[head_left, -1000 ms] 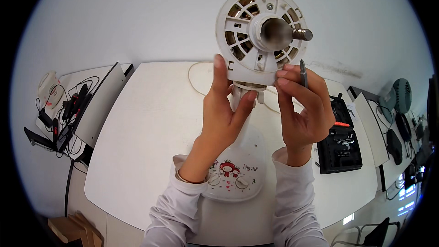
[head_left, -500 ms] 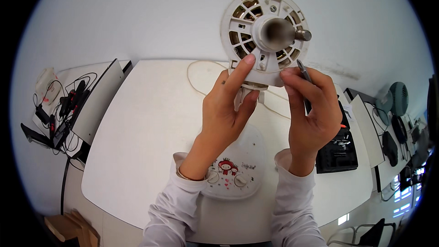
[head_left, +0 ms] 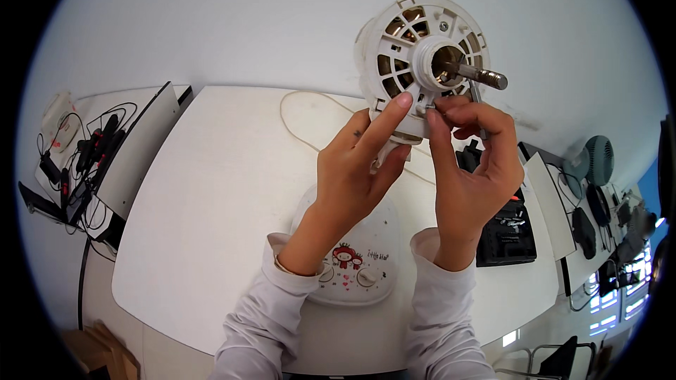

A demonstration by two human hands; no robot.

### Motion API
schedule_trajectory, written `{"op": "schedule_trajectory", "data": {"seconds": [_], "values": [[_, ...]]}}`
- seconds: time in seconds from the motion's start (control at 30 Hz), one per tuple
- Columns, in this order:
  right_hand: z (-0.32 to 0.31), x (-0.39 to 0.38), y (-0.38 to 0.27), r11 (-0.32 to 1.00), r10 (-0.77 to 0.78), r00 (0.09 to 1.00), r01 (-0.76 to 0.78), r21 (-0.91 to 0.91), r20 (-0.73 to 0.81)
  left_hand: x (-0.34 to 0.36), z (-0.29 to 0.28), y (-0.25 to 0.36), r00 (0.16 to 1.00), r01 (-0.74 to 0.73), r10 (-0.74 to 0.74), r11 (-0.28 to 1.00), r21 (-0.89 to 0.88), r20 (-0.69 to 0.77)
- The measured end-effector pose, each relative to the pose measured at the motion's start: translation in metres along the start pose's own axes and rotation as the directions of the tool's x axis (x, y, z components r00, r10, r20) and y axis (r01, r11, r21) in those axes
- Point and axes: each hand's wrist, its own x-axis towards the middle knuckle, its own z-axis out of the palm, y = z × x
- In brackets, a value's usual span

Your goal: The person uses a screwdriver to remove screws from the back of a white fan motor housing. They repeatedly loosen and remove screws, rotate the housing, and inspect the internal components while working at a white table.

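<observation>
Above the bench (head_left: 211, 204), a white motor housing (head_left: 425, 63) is up against the fingers of both hands: just right of and beyond those of the left hand (head_left: 352, 169), and up and to the left of those of the right hand (head_left: 475, 176). Its metal shaft (head_left: 487, 76) juts rightward, over the right fingers. The left grips low by the neck, index finger laid on the front face. The right fingers, thumb against index, are pinched together at the housing's lower edge, with a slim metal tool (head_left: 474, 90) standing nearly upright among them, close by the shaft. Perhaps something small sits in that pinch; from here I can't tell. The tool's lower part is hidden by the right hand.
</observation>
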Motion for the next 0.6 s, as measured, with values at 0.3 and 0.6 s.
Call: {"op": "schedule_trajectory", "data": {"seconds": [0.3,0.6], "values": [[-0.011,0.008,0.012,0.991,-0.131,0.982,0.127,0.042,0.137,-0.002,0.001,-0.004,0.999,-0.040,0.041,0.998,0.042,-0.010],[-0.010,0.000,0.012,0.985,-0.128,0.983,0.111,0.134,0.128,-0.001,0.000,-0.002,0.999,-0.032,0.033,0.995,0.097,-0.010]]}}
